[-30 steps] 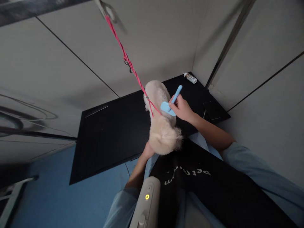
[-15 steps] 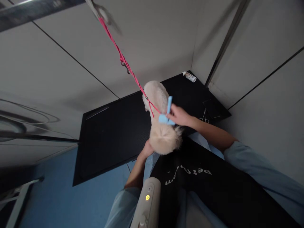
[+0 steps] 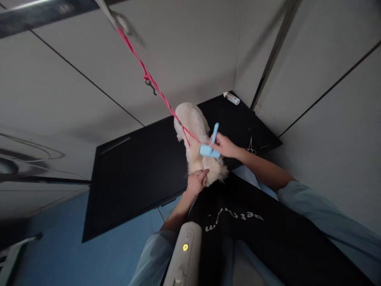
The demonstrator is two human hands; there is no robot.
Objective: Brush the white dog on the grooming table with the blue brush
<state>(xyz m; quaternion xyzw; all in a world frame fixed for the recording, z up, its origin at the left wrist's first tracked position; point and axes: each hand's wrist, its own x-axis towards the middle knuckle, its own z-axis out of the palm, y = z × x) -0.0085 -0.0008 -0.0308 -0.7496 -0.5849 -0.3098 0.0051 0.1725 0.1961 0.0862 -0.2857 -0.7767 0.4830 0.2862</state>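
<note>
A cream-coloured, short-coated dog (image 3: pixel 193 121) stands on a black grooming table (image 3: pixel 143 171), its head toward me. My right hand (image 3: pixel 223 145) is closed round the handle of a light blue pet brush (image 3: pixel 210 150), held over the dog's neck, at the back of its head. My left hand (image 3: pixel 197 182) lies on the left side of the head, fingers curved over the fur with the tips near the crown. A pink grooming loop (image 3: pixel 160 93) runs from above down to the dog's neck. The dog's face is hidden.
A white bottle (image 3: pixel 232 98) lies at the table's far right corner. Scissors (image 3: pixel 250 147) rest beyond my right forearm, near the right edge. Pale wall panels stand behind the table. A metal bar (image 3: pixel 53 16) crosses the upper left. My black apron (image 3: pixel 238 206) touches the near side.
My left hand has come up from beneath the dog's head onto its top left side. The head has tipped slightly. The brush remains near the neck in my right hand. The view has shifted a little.
</note>
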